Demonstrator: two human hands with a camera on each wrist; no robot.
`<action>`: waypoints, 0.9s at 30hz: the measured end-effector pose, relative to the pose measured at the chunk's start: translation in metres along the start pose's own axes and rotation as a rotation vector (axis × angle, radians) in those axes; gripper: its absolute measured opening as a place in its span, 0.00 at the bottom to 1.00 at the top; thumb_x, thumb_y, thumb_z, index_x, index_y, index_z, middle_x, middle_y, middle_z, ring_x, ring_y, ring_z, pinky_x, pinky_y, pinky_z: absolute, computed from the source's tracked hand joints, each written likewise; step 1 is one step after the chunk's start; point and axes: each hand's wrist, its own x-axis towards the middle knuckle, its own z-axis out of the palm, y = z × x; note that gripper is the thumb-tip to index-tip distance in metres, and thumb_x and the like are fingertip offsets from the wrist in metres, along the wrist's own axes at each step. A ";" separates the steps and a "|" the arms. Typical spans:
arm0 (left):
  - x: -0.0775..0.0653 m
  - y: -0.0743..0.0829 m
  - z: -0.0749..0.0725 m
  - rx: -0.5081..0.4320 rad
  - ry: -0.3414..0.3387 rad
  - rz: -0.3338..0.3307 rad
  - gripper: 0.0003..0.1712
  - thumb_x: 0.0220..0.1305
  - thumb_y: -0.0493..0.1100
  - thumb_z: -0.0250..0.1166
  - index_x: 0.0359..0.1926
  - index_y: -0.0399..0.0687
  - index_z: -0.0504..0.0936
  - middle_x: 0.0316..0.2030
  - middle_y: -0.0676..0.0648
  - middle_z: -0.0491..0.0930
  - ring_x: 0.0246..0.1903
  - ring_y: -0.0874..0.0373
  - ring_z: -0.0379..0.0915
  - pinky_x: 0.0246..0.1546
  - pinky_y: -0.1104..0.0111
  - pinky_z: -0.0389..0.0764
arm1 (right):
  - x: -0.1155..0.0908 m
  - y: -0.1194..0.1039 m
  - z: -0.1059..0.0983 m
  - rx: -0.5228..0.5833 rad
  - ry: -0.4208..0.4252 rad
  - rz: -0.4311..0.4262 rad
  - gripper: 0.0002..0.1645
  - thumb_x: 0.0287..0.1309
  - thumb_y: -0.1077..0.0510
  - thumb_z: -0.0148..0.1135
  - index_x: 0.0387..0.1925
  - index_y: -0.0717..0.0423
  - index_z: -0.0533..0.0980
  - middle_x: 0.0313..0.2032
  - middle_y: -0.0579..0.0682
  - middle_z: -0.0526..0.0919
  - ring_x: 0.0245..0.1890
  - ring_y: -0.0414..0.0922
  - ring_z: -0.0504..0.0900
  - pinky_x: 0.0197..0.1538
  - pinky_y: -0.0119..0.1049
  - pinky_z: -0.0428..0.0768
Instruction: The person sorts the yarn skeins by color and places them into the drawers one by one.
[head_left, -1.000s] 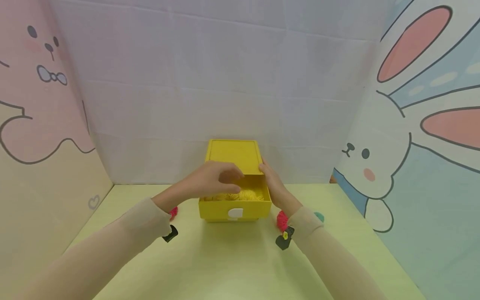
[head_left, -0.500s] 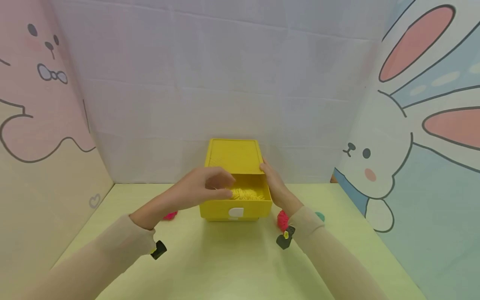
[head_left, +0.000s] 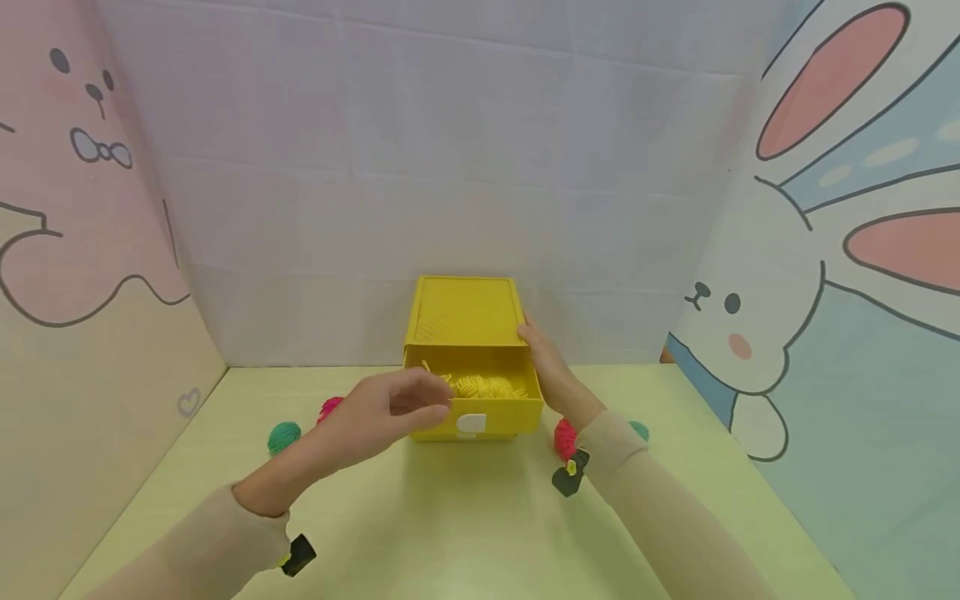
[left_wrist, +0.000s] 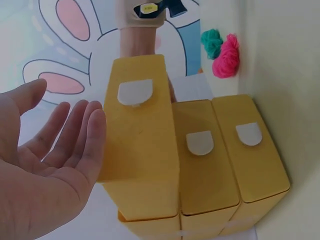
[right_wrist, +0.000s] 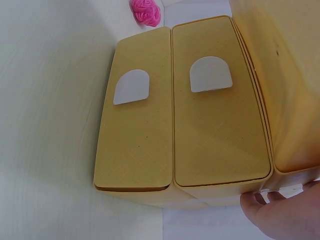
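A yellow drawer cabinet [head_left: 467, 308] stands near the back wall. Its top drawer [head_left: 510, 417], with a white tab on the front, is pulled out and holds yellow yarn [head_left: 483, 387]. My left hand [head_left: 382, 412] is at the drawer's left front corner, fingers loosely bent. In the left wrist view nothing lies in that hand [left_wrist: 55, 165], beside the drawer front [left_wrist: 140, 130]. My right hand [head_left: 553, 371] rests along the cabinet's right side, a fingertip at the top front edge. The right wrist view shows two lower drawers [right_wrist: 220, 130] pushed in.
On the left of the pale table [head_left: 450, 533] lie a green yarn ball [head_left: 284, 437] and a pink one [head_left: 328, 407], partly covered by my left hand. Right of the cabinet are a red yarn ball [head_left: 566, 439] and a teal one [head_left: 639, 430]. Printed cloth walls enclose both sides.
My left hand has drawn back from over the open drawer, moving left and toward me, which uncovers the green ball and more of the drawer's inside. The right hand stays on the cabinet.
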 end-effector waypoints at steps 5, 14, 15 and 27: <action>-0.010 -0.012 0.016 -0.055 -0.047 -0.046 0.19 0.78 0.58 0.64 0.59 0.55 0.86 0.52 0.53 0.87 0.53 0.57 0.84 0.59 0.57 0.83 | -0.001 -0.001 0.000 0.000 0.004 -0.001 0.38 0.83 0.44 0.36 0.87 0.30 0.42 0.86 0.41 0.40 0.84 0.49 0.42 0.83 0.59 0.46; -0.008 -0.038 0.033 -0.284 -0.120 -0.184 0.27 0.81 0.60 0.58 0.63 0.45 0.83 0.52 0.46 0.86 0.54 0.49 0.84 0.61 0.58 0.83 | -0.001 -0.002 0.001 -0.014 0.009 0.007 0.38 0.83 0.45 0.36 0.87 0.31 0.41 0.86 0.40 0.39 0.85 0.48 0.39 0.83 0.59 0.45; -0.007 -0.040 0.035 -0.322 -0.135 -0.203 0.28 0.81 0.60 0.58 0.65 0.44 0.82 0.54 0.45 0.86 0.55 0.49 0.83 0.62 0.58 0.83 | -0.001 -0.001 0.001 -0.013 0.012 0.009 0.38 0.83 0.44 0.36 0.87 0.31 0.41 0.86 0.40 0.39 0.85 0.48 0.38 0.84 0.58 0.44; 0.004 -0.049 0.060 -0.628 -0.224 -0.282 0.41 0.82 0.65 0.52 0.77 0.39 0.69 0.65 0.38 0.80 0.62 0.47 0.81 0.66 0.59 0.80 | 0.002 0.001 -0.003 -0.010 -0.018 0.010 0.38 0.83 0.43 0.38 0.86 0.29 0.43 0.86 0.41 0.40 0.85 0.49 0.41 0.83 0.61 0.45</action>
